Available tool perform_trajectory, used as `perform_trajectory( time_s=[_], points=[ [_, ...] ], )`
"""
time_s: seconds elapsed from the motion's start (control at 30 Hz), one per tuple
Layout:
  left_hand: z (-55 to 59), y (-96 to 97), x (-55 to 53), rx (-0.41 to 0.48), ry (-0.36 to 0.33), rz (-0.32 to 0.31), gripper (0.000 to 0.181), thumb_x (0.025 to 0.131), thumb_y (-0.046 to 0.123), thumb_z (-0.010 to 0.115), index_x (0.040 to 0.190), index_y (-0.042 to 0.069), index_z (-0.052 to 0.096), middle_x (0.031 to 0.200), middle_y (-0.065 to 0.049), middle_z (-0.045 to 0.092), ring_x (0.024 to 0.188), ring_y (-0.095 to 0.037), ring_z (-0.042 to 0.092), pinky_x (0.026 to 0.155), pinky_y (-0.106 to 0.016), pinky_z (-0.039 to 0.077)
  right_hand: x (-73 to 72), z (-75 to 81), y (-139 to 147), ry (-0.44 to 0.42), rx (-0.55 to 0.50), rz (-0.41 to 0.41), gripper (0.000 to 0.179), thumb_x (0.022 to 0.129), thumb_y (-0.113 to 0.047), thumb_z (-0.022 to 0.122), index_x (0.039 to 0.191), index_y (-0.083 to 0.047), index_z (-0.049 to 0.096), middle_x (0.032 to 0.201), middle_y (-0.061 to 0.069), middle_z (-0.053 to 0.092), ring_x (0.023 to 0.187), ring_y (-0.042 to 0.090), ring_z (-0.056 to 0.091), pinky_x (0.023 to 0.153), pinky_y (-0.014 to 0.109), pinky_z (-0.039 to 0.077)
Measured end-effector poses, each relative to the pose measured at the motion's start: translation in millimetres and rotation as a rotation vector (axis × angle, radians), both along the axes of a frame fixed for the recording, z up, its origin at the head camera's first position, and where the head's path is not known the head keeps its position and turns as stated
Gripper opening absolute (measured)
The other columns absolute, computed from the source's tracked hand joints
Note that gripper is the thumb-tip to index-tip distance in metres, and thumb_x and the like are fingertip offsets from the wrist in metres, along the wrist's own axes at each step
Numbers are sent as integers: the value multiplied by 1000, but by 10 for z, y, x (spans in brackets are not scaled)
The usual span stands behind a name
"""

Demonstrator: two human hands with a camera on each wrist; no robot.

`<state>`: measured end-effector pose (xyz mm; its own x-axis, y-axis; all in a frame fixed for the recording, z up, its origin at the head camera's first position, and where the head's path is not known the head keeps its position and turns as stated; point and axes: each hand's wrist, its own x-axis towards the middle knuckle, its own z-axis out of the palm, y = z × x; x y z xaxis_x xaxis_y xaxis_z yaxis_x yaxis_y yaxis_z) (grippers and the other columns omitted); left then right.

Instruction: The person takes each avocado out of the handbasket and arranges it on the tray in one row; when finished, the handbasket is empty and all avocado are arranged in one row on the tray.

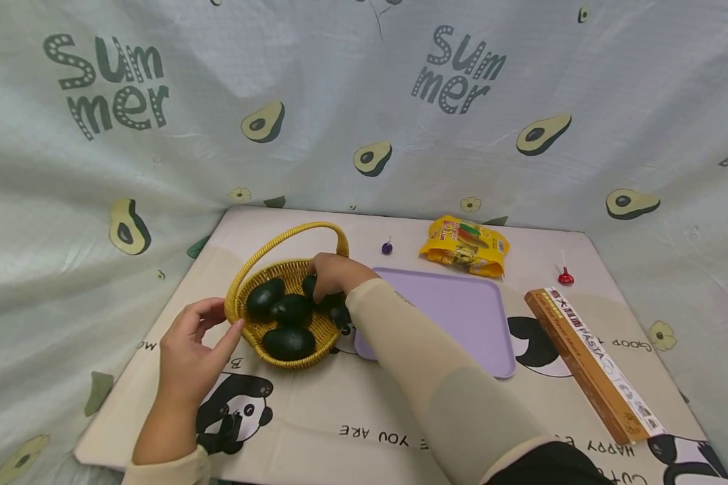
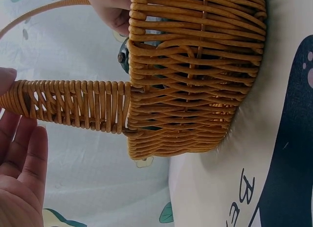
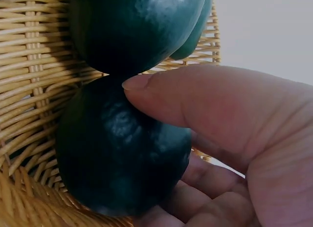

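Note:
A yellow wicker basket (image 1: 300, 364) with a tall arched handle (image 1: 279, 237) stands at the left of the table. Several dark green avocados (image 1: 288, 343) lie in it. My left hand (image 1: 188, 353) holds the base of the handle at the left rim, thumb on one side and fingers on the other. Over the basket's right side, my right hand (image 1: 342, 275) reaches in. In the right wrist view its thumb and curled fingers grip an avocado (image 3: 117, 153), which touches another avocado (image 3: 134, 29) beside it.
A lilac tray (image 1: 455, 310) sits right of the basket, partly under the right forearm. Behind are a yellow snack bag (image 1: 466, 246) and a purple lollipop (image 1: 387, 248). To the right lie a red lollipop (image 1: 565, 277) and a long pasta box (image 1: 594, 367).

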<state>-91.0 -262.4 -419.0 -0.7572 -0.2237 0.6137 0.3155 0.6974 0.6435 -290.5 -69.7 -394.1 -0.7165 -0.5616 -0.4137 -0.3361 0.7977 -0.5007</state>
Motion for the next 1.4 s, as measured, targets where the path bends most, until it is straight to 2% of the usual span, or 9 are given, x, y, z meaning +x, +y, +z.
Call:
perform_trajectory(
  time_s=[0.27,0.5,0.63,0.8,1.1,1.27,1.4],
  points=[
    [6,7,3,-12,0,0,51,75,-10,85,120,-3,63,113,-17,67,108,14,53,98,-2,45,17,26,-23,-13,17,16,67,89,-16,80,150,-14,52,148,5,56,130,22,57,106,41,55],
    [10,-1,6,-18,-2,7,50,76,-9,85,120,-2,63,112,-16,67,108,15,52,98,-2,44,36,29,-27,27,19,59,65,89,-18,80,149,-15,54,144,5,58,120,18,59,102,37,56],
    [11,5,2,-24,-2,6,50,76,-9,85,120,-2,63,112,-16,67,108,15,52,98,-1,44,44,21,-1,49,6,69,65,89,-18,79,148,-19,54,149,5,54,121,18,58,103,37,55],
    [14,10,-1,-31,-6,6,50,77,-8,85,120,-2,63,113,-16,67,108,15,51,98,0,43,49,6,58,92,-52,57,61,88,-20,81,144,-21,58,153,4,49,126,18,55,105,37,54],
    [16,9,19,-22,-21,21,48,77,-8,85,120,-2,64,113,-16,67,107,17,50,97,1,42,87,53,139,75,-193,17,65,89,-20,79,149,-23,52,143,8,54,115,21,59,92,34,59],
    [23,13,9,-26,-21,28,48,78,-8,84,121,-2,64,114,-15,68,107,17,50,97,2,42,96,85,207,82,-264,27,68,91,-19,77,152,-25,48,139,8,59,115,19,61,97,35,59],
    [21,10,9,-25,-21,23,48,78,-7,84,121,-2,64,114,-15,68,107,16,51,97,1,42,106,86,277,99,-307,77,60,94,-19,73,149,-28,53,146,2,56,122,15,58,103,34,56]
  ],
)
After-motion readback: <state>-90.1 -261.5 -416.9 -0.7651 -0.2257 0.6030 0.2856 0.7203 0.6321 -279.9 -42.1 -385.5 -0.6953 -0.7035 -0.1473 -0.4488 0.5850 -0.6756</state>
